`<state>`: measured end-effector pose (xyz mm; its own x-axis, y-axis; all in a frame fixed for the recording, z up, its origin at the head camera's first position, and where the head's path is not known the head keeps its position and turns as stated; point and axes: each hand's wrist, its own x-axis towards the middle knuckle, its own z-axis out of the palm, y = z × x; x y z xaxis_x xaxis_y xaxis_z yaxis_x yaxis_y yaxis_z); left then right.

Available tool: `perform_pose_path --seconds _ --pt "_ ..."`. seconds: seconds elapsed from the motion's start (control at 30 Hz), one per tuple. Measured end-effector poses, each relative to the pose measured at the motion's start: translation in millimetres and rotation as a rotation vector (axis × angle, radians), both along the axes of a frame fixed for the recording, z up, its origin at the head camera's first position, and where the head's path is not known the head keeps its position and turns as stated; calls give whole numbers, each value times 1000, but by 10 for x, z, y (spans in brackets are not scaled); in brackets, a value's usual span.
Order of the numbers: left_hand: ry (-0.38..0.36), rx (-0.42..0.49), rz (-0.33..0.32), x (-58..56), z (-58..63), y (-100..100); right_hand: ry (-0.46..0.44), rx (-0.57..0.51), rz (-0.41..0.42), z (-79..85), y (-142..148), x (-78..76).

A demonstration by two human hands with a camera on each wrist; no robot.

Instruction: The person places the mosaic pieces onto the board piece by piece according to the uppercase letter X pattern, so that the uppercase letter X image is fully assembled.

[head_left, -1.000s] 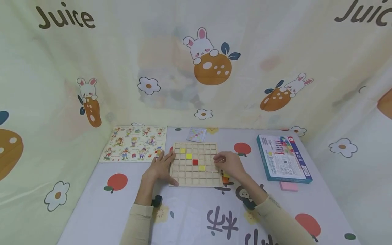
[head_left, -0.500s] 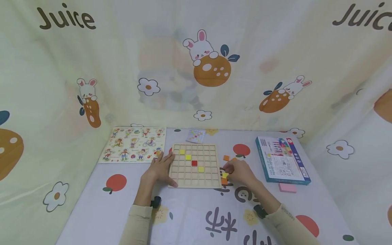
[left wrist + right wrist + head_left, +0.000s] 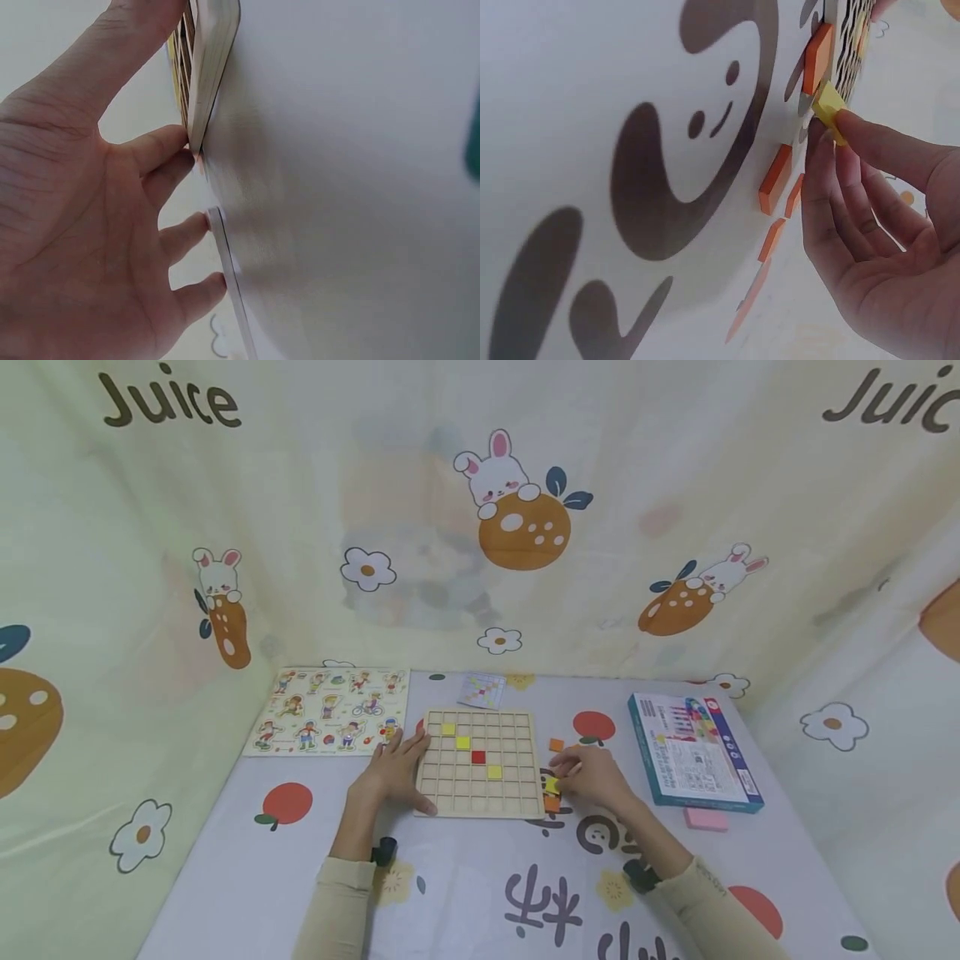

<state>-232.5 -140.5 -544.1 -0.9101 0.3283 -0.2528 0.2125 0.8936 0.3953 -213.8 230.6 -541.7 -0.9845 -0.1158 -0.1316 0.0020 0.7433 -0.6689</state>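
Wore small black wrist cameras (image 3: 386, 852) just past beige sleeves (image 3: 343, 902). Rested the left hand (image 3: 392, 777) along the left edge of the wooden grid board (image 3: 450, 787), with fingers spread apart and thumb at the near corner. Pinched a yellow tile (image 3: 829, 109) between thumb and fingertips of the right hand (image 3: 594, 777), just beside the board's right edge; could not tell whether lifted or resting. Had orange tiles (image 3: 776, 180) close around that grip on the tablecloth (image 3: 480, 877), partly hidden by the hand in the head view. Saw three yellow squares (image 3: 462, 742) and one red square (image 3: 478, 757) seated in the board's compartments, on a diagonal from far left toward near right, with red third in line. Noted bare cloth along the board's near side, and more between right hand and teal-sided box (image 3: 697, 752), with a pink block (image 3: 707, 819) at the box's near edge. Met less room on the left, with two fingertips against the edge of the children's picture board (image 3: 325, 710). Spotted a pattern card (image 3: 481, 690) just past the board's far edge, and beyond that a rabbit-print curtain (image 3: 420, 652).
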Motion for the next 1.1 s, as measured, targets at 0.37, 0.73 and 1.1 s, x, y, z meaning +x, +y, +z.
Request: perform_pose_path --seconds 0.37,0.73,1.1 --pt "-3 -6 -8 -22 12 -9 41 -122 29 -17 -265 -84" --pt "-9 5 0 -5 17 8 14 -131 47 -92 -554 -53" --pt "3 -1 4 1 15 -3 82 -84 70 -119 -630 3"
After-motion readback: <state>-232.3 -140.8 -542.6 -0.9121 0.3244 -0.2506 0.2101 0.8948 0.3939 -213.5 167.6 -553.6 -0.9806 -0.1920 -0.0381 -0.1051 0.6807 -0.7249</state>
